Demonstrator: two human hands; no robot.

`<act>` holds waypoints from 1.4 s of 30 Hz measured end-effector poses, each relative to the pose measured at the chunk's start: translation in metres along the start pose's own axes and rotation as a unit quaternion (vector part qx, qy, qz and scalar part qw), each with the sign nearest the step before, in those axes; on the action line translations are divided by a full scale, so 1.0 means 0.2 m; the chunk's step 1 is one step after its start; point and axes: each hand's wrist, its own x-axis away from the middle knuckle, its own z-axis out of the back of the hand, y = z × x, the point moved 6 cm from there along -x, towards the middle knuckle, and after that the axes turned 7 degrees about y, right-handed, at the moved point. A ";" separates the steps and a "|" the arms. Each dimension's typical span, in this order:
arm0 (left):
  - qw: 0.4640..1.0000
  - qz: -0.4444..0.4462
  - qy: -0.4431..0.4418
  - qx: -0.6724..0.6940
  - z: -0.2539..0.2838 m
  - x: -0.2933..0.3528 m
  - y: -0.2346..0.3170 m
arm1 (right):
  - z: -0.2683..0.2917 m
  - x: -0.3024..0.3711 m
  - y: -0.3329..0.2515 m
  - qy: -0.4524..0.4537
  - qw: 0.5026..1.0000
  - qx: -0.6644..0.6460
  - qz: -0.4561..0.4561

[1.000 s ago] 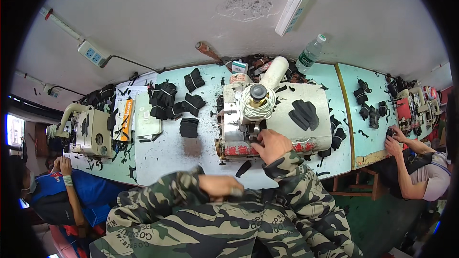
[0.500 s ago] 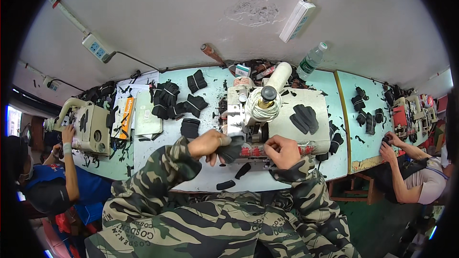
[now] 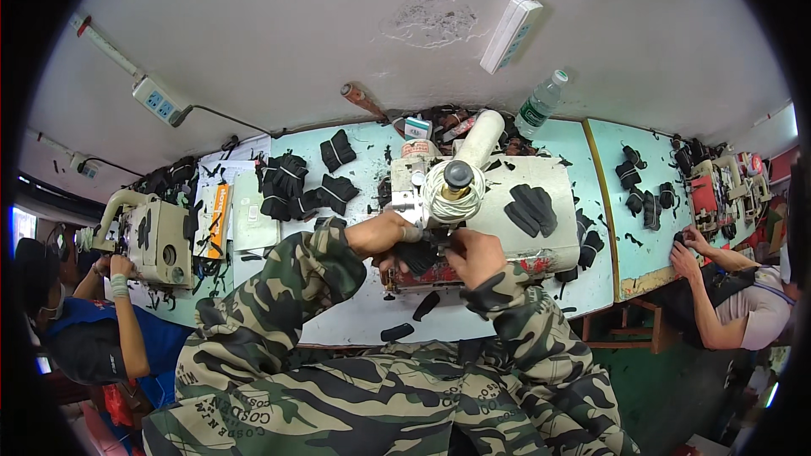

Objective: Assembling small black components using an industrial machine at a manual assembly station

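At the front of a cream-coloured sewing machine (image 3: 541, 177), my left hand (image 3: 382, 236) is closed around a black knit fabric piece (image 3: 416, 260). Its fingertips are partly hidden behind the cloth. My right hand (image 3: 475, 255) pinches at the fabric's right edge, close to the machine's needle area, where the exact grip is hard to make out. A spool of white thread (image 3: 453, 203) stands above both hands. Loose black pieces (image 3: 530, 209) lie on the machine's top. Two small dark pieces (image 3: 427, 306) rest on the pale table near its front edge.
Tied black bundles (image 3: 287, 186) lie left of the machine, and others (image 3: 591, 243) at its right. A water bottle (image 3: 541, 103) stands at the back. Co-workers sit at machines on both sides; the left one's machine (image 3: 156, 241) is cream. A wooden stool (image 3: 625, 325) stands below the right table.
Both hands have come together at the machine's front. The left moved up and right with the fabric; the right moved left onto its edge. The view has shifted slightly.
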 end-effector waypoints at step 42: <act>0.995 0.031 0.085 -0.044 -0.07 0.06 -0.03 | 0.19 0.12 0.05 0.030 0.985 -0.143 -0.096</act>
